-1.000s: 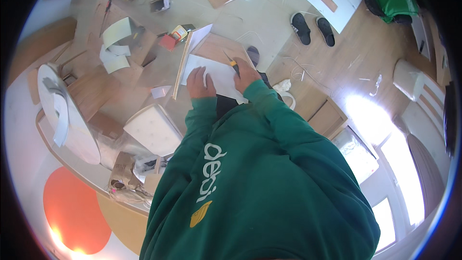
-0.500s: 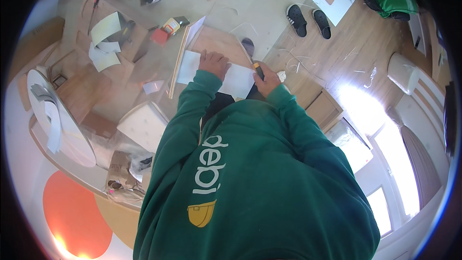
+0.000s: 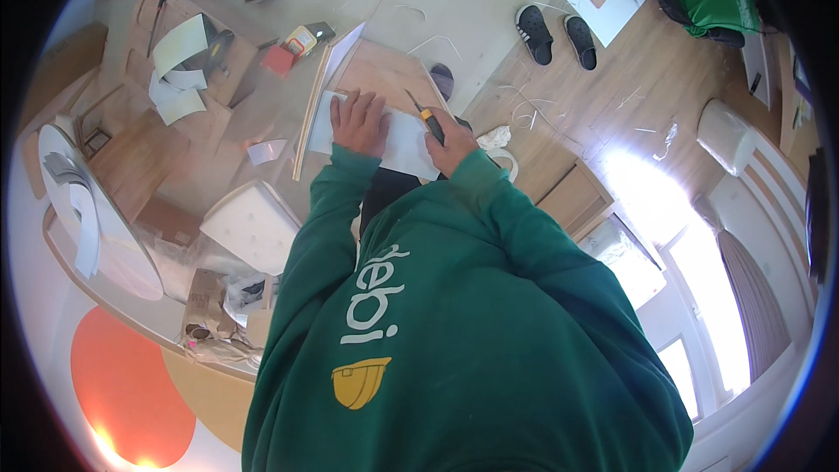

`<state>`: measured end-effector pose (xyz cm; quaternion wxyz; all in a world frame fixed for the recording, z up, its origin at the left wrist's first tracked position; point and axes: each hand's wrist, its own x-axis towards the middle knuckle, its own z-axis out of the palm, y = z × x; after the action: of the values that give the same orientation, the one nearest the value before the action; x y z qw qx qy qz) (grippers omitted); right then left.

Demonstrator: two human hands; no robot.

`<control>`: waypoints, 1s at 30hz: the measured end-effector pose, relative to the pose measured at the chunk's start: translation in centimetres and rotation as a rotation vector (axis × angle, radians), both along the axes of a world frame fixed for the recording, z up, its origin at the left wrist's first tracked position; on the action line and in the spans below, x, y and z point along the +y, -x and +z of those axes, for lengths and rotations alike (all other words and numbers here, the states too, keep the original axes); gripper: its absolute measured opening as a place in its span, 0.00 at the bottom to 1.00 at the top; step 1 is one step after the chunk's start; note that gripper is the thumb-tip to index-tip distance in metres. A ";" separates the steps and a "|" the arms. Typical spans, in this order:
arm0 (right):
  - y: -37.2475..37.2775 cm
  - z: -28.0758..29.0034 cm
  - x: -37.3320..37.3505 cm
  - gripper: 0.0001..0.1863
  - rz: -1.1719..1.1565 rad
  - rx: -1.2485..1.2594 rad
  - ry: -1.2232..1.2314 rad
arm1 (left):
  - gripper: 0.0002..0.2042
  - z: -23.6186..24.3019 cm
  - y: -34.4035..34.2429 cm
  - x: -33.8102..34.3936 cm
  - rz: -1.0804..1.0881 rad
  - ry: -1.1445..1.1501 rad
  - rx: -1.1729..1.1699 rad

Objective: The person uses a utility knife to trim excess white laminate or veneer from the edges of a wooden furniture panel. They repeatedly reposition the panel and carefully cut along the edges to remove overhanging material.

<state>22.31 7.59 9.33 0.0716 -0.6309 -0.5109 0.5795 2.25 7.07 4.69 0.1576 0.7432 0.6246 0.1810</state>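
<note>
My right hand is closed round the dark handle of a yellow-and-black utility knife. Its thin blade sticks out up and to the left, over a board. With fingers stretched out, my left hand presses flat on a white sheet just in front of me. That sheet lies along the near side of the brown wooden board. A raised panel edge runs along the left side of the sheet. Whether the blade touches the board cannot be made out.
Left of the board lie a red-and-yellow package and curled pale strips on wooden pieces. A cushioned white seat stands nearer on the left. Black slip-on shoes and thin offcuts lie on the floor to the right.
My right hand with the knife has moved left and in from the sheet's right edge, and the blade now shows. My left hand has shifted left, its fingers more spread.
</note>
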 end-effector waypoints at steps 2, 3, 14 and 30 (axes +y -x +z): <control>-0.9 0.7 -0.3 0.23 -0.096 -0.020 -0.020 | 0.10 -0.4 -1.2 0.2 0.045 0.019 0.070; -1.7 1.1 -0.5 0.22 -0.143 -0.031 -0.025 | 0.10 -0.5 -1.8 0.2 0.091 0.022 0.060; -2.1 4.1 -0.1 0.13 0.468 -0.485 0.176 | 0.06 -2.0 -3.2 0.3 0.200 0.050 0.139; 0.1 2.8 1.5 0.11 0.629 -0.572 0.191 | 0.05 -2.0 -3.5 0.3 0.208 0.043 0.165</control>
<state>22.24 9.13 12.13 -0.3116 -0.5834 -0.6217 0.4196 5.72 7.40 2.64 0.1022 0.6830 0.7130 0.1212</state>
